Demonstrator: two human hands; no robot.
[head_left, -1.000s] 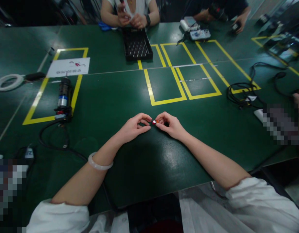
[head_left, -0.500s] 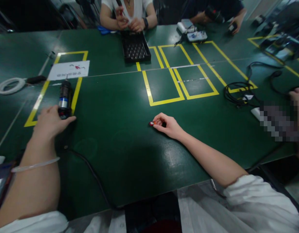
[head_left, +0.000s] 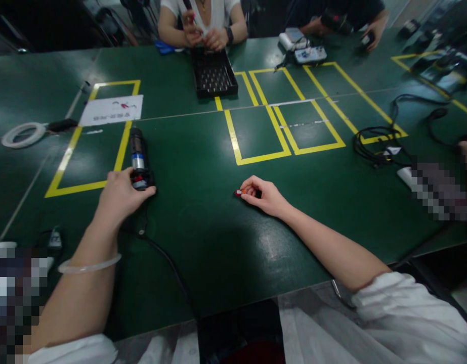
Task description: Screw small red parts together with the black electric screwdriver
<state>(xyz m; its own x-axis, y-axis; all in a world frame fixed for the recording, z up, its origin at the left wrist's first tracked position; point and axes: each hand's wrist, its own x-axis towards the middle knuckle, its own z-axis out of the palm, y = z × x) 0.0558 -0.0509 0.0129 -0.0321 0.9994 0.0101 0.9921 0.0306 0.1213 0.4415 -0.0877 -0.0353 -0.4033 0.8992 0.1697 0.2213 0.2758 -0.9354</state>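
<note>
1. On the left of the tabletop [head_left: 203, 242], just outside the yellow tape outline [head_left: 122, 149], you have a dark cylindrical tool [head_left: 138, 161] with a blue and a silver band, its narrow end pointing away from you.
2. Your left hand [head_left: 123, 194] grasps its near end, thumb on the right side, fingers mostly hidden behind; whether the tool rests on the surface or is lifted, you cannot tell from this view.
3. Judging by its look, the tool is rigid and fairly heavy for its size, and the shiny band may be slippery; the thicker body, close to its middle, looks the steadier place to take hold.
4. A black cable [head_left: 168, 258] trails from the near end toward you, and probably tugs a little on your grip.
5. Near the middle, your right hand [head_left: 264, 196] pinches a small red-and-white piece [head_left: 238, 192] between thumb and fingers, well apart from the tool.
6. That piece is likely light and easy to drop; fingertips on its edges should suit it, with little squeeze, since its sturdiness is unclear.
</note>
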